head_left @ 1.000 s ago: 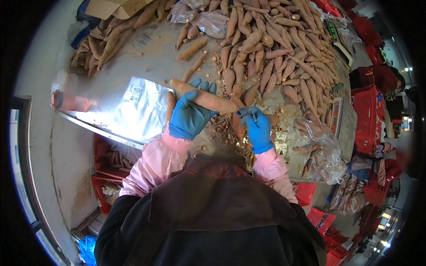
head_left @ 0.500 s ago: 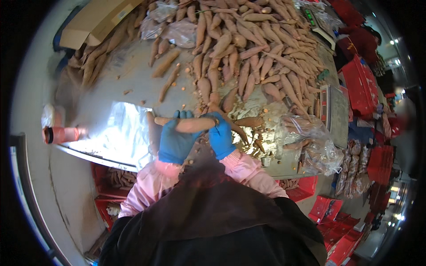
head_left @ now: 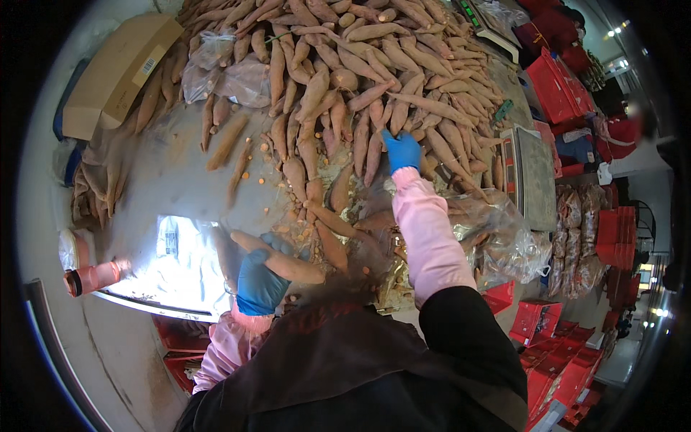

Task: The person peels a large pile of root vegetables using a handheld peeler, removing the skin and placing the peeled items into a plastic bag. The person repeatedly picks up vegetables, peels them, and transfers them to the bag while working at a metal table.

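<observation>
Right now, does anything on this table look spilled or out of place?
Yes, mildly: small orange scraps lie scattered across the grey table, between the gloved left hand and the pile of roots. They look odd as loose bits beside whole roots.

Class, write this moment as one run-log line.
left hand: holding long root; right hand: at root pile, grip unclear; clear bag: beside right forearm

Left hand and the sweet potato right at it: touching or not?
Touching. The head view shows the left hand around the sweet potato: gloved fingers along its far side, glove against its near side.
</observation>
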`<state>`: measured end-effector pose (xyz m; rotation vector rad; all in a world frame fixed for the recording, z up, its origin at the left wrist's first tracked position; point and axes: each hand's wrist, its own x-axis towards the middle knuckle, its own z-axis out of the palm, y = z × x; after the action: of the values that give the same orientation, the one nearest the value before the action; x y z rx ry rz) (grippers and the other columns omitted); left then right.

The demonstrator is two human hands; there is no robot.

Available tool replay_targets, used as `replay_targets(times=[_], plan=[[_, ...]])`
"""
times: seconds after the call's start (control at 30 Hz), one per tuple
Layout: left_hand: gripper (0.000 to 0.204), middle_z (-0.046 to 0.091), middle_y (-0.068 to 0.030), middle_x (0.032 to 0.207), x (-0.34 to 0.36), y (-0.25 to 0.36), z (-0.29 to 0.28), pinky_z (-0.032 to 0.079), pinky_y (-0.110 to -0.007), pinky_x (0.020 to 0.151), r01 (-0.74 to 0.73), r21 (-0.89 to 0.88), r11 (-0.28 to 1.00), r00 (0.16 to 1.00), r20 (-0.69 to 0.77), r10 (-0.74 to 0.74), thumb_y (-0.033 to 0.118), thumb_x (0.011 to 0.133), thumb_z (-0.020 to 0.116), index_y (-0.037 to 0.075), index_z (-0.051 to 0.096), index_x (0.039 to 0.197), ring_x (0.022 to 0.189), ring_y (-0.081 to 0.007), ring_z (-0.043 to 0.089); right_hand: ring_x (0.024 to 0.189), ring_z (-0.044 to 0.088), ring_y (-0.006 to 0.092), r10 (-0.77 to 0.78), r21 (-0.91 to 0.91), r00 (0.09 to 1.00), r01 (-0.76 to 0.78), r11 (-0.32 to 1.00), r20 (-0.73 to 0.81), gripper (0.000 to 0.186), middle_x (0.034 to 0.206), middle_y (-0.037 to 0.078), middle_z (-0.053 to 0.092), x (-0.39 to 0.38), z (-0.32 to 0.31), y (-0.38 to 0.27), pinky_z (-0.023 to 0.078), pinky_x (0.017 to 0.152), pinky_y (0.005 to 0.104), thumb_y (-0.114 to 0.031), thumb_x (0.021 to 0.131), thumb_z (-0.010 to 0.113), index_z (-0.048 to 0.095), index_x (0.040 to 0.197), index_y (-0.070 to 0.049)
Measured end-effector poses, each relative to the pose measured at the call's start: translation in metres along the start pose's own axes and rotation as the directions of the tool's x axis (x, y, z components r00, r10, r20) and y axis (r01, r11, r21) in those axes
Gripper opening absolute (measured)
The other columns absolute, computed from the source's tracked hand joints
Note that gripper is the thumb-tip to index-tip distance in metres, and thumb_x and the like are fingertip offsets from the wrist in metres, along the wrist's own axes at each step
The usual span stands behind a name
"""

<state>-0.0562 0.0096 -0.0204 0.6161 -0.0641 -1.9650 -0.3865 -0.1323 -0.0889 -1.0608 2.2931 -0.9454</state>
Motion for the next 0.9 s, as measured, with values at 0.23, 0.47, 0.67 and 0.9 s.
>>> replay_targets(times=[0.23,0.47,0.67,0.9], plan=[[0.033,0.049,-0.0076,0.108,0.013,-0.002,-0.029,0.041,-0.043,0.089,0.047,0.049,0.998,0.999,0.001,-0.047,0.017,0.080,0.053,0.008,0.047,0.111,0.103,-0.0247,0.048,0.072,0.058,0.0398,-0.173,0.126,0.985,0.173,0.977,-0.004,0.035,0.078,0.026,0.059,-0.011,0.040,0.062,0.045,0.063,0.0415,-0.030,0.081,0.059,0.054,0.084,0.004],[0.027,0.052,-0.0080,0.099,0.012,-0.006,-0.026,0.041,-0.046,0.089,0.109,0.043,0.993,0.993,-0.050,-0.106,0.018,0.081,0.052,0.008,0.048,0.106,0.094,-0.0257,0.052,0.063,0.059,0.0248,-0.268,-0.069,0.786,0.365,0.928,0.556,0.027,0.062,0.016,0.054,-0.117,0.000,0.058,0.045,0.059,0.0347,-0.025,0.083,0.060,0.056,0.077,0.001],[0.025,0.057,-0.0090,0.086,0.023,-0.003,-0.015,0.042,-0.031,0.079,0.011,0.201,0.980,0.999,-0.044,-0.002,0.021,0.083,0.054,-0.002,0.056,0.092,0.086,-0.0196,0.053,0.055,0.049,0.0080,-0.164,0.422,0.643,-0.271,0.865,0.748,0.024,0.069,0.004,0.060,-0.133,-0.050,0.002,0.040,0.052,0.0227,-0.020,0.086,0.059,0.061,0.088,0.004],[0.044,0.060,-0.0033,0.100,0.054,0.006,0.032,0.045,-0.029,0.082,0.135,0.539,0.832,0.981,0.044,-0.188,0.007,0.076,0.066,0.003,0.052,0.118,0.089,-0.0142,0.056,0.063,0.056,0.0118,-0.531,0.247,0.439,0.553,0.795,0.725,0.021,0.072,0.004,0.062,-0.178,-0.050,-0.010,0.044,0.056,0.0269,-0.020,0.082,0.063,0.062,0.091,-0.001]])
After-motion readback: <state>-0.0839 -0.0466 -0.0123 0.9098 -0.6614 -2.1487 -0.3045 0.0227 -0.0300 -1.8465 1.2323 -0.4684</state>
